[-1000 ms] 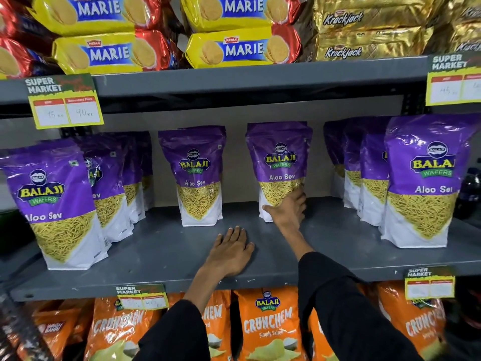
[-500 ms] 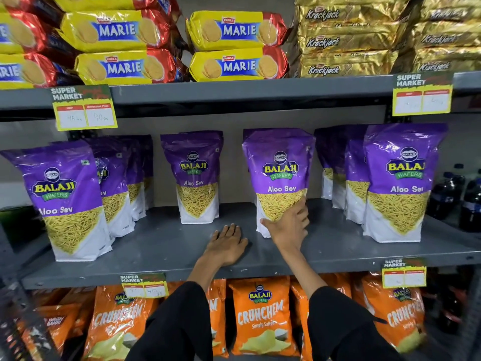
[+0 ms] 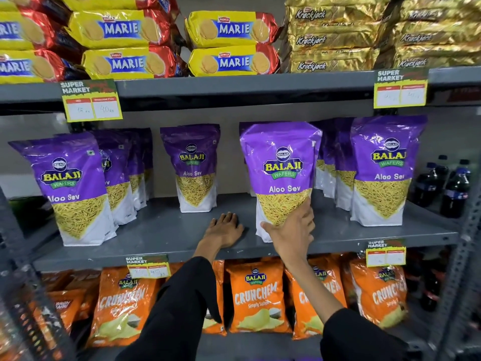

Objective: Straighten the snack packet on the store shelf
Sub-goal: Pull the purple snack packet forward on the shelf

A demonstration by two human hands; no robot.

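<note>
The right hand (image 3: 291, 230) is wrapped around the lower part of a purple and white Balaji Aloo Sev snack packet (image 3: 282, 173), thumb across its front lower left and fingers curled round its right edge. That packet stands upright near the front edge of the grey metal middle shelf (image 3: 161, 230), right of centre; whether its base touches the shelf is hard to tell behind the hand. The left hand (image 3: 223, 229) lies flat, palm down and fingers spread, on the bare shelf just left of the packet, holding nothing. A second purple Aloo Sev packet (image 3: 194, 168) stands farther back to the left, and more purple packets (image 3: 382, 170) line the right. Orange Crunchem bags (image 3: 256, 295) fill the shelf below.
</note>
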